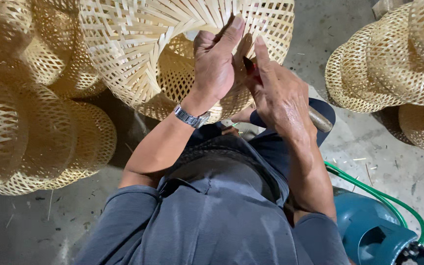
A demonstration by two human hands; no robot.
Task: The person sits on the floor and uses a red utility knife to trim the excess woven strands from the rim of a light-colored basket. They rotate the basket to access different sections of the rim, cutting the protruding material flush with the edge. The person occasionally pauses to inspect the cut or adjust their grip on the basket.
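**Fingers on woven bamboo shade, top centre of frame**

Fingers (231, 34) of my left hand (217, 64) grasp the rim of the woven bamboo shade (133, 44) at upper centre. My right hand (280, 95), just beside it, clenches a red-tipped tool (251, 68) with a wooden handle (319, 119). Finished shades (393, 59) are stacked at upper right; a green hose (369, 189) lies at lower right.

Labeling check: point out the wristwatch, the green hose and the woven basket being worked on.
wristwatch (191, 118): head view, metal band.
green hose (369, 189): head view, mid-length on floor.
woven basket (123, 44): head view, left wall.
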